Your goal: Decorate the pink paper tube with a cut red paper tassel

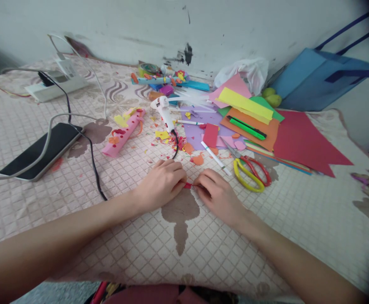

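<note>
Being shaped, perhaps, a small red paper strip (188, 185) is pinched at nine o'clock by the left hand (162, 183), at three by the right hand (218, 193), both nearly closed; steady pinching seems needed next.

Dull, diffuse light; soft shadow gathers under the right hand (217, 194). Dark vignetting rims two and four o'clock, wide-angle distortion bends the tablecloth (326, 211) toward three, and paper scraps (180, 142) near twelve look slightly blurred.
</note>
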A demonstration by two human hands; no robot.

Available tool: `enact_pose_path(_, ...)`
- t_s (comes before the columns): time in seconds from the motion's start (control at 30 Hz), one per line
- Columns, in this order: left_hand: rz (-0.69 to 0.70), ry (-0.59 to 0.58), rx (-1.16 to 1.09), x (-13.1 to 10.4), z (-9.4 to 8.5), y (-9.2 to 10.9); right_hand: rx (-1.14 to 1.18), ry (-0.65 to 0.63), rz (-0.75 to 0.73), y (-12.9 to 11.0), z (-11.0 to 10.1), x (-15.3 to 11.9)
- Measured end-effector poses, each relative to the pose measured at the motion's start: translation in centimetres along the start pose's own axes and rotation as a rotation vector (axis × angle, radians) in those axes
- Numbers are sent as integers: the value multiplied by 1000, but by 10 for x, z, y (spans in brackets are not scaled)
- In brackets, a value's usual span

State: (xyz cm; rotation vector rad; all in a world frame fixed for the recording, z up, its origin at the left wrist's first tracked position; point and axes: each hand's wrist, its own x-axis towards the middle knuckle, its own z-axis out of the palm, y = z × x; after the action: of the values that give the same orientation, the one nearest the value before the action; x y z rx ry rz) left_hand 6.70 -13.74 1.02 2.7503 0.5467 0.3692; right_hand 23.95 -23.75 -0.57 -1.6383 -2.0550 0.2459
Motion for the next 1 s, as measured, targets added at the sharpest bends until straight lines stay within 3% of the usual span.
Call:
enact_pose_path(0.33,-1,-2,-4,0,2,-1,-9,-52,-75,-1,-3,-3)
enact_pose_path(1.0,10,22,-97,-1,1,-4,-348,-40,-204,-2,-2,-4)
